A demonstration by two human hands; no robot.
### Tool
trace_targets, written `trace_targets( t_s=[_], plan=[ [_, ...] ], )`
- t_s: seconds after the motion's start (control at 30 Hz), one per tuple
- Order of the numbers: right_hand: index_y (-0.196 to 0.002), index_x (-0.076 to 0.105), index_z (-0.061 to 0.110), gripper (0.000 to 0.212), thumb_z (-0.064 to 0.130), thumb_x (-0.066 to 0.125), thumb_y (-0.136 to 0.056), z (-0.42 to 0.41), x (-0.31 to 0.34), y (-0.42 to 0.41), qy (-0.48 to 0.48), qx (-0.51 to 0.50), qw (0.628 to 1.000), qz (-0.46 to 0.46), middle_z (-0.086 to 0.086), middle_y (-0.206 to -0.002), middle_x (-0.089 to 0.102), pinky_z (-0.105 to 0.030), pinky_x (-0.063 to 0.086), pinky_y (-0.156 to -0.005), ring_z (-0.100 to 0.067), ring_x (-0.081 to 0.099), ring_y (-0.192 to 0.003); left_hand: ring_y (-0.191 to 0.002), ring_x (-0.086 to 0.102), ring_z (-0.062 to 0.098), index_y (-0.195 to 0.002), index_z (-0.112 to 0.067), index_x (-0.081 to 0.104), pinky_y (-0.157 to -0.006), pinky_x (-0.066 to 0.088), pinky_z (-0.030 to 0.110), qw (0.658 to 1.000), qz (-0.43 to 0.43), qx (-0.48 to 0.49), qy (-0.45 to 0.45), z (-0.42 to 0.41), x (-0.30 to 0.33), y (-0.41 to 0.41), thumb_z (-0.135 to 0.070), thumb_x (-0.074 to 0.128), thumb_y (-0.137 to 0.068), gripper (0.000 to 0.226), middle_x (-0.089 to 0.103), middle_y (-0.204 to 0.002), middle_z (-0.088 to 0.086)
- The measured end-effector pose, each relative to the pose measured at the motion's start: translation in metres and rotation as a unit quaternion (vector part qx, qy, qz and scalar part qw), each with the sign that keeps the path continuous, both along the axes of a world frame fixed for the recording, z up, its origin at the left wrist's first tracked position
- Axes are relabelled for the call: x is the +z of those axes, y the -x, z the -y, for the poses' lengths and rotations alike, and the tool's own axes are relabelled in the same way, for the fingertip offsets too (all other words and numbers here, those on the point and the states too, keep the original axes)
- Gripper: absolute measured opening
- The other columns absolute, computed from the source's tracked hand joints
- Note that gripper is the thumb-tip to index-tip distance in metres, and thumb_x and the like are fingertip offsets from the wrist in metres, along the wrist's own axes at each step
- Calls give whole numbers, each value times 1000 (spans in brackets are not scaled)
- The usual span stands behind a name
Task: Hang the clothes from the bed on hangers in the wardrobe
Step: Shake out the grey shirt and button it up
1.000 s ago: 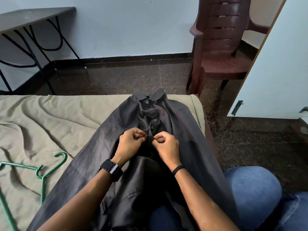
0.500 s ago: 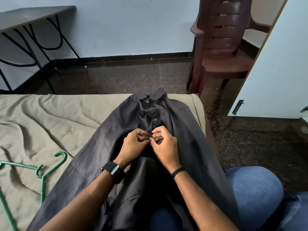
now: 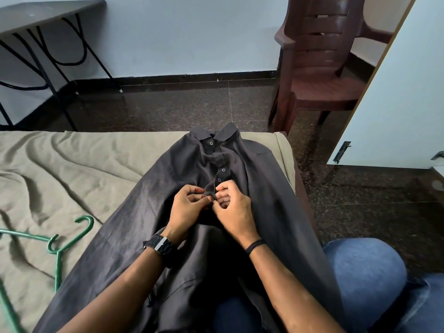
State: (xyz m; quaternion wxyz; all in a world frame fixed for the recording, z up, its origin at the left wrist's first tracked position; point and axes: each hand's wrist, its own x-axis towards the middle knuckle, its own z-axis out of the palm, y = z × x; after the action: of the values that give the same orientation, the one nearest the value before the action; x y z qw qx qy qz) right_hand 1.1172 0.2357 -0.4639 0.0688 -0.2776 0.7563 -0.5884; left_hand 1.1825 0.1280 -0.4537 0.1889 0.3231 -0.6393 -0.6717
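Note:
A dark grey collared shirt [image 3: 264, 188] lies front-up across the bed [image 3: 60, 169] and over my lap, collar pointing away from me. Three buttons show along its placket above my hands. My left hand [image 3: 185, 210] pinches the placket's left edge. My right hand [image 3: 234, 207] pinches the right edge, fingertips touching the left hand's. Whatever sits between the fingertips is hidden. Green hangers [image 3: 57, 246] lie on the beige sheet at lower left. The white wardrobe door [image 3: 396, 111] stands open at the right.
A brown plastic chair [image 3: 319, 58] stands on the dark speckled floor [image 3: 192, 109] beyond the bed's corner. A black metal-legged table [image 3: 36, 32] is against the wall at upper left. My knees in blue jeans [image 3: 365, 277] fill the lower right.
My hands have closed together over the placket and shifted slightly up it. The shirt, hangers and everything else stayed where they were.

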Motion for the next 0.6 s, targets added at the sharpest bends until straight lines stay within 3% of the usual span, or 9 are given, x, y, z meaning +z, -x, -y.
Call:
trace_targets(
  t_s=[0.1, 0.23, 0.37, 0.5, 0.6],
  plan=[
    [-97, 60, 11, 19, 0, 67, -82, -1, 0, 3, 37, -15, 998, 51, -3, -80, 71, -11, 50, -66, 3, 65, -69, -56, 62, 7, -88, -8, 55, -57, 52, 17, 1000, 3, -13, 7, 1, 4, 2, 6, 67, -83, 19, 67, -72, 8],
    [-90, 57, 23, 22, 3, 66, -83, -1, -2, 7, 59, -28, 993, 102, 5, -77, 72, -25, 56, -74, -10, 70, -74, -52, 62, 4, -88, -7, 56, -53, 50, 15, 999, 13, -44, 17, 3, 10, 2, 5, 65, -85, 16, 66, -66, 3],
    [-87, 55, 26, 29, 2, 71, -80, -2, -1, 8, 67, -21, 991, 111, 6, -76, 73, -16, 52, -70, -5, 69, -73, -51, 60, 4, -87, -11, 54, -51, 49, 15, 997, 37, -52, 40, 2, 13, 3, 3, 64, -87, 17, 64, -68, 5],
    [-89, 56, 27, 33, 8, 79, -75, 0, 0, 6, 78, -17, 987, 141, 3, -77, 72, -13, 50, -66, -3, 68, -70, -65, 59, 14, -89, -18, 55, -61, 48, 27, 986, 83, -64, 126, 1, 12, 5, -8, 69, -86, 18, 66, -76, 9],
    [-89, 56, 25, 33, 3, 76, -75, -1, -2, 8, 56, -31, 985, 158, 4, -76, 69, -9, 48, -63, 4, 63, -63, -66, 59, 13, -87, -20, 54, -62, 47, 27, 978, 96, -69, 170, -1, 10, 6, -9, 72, -82, 22, 66, -78, 10]
  ],
)
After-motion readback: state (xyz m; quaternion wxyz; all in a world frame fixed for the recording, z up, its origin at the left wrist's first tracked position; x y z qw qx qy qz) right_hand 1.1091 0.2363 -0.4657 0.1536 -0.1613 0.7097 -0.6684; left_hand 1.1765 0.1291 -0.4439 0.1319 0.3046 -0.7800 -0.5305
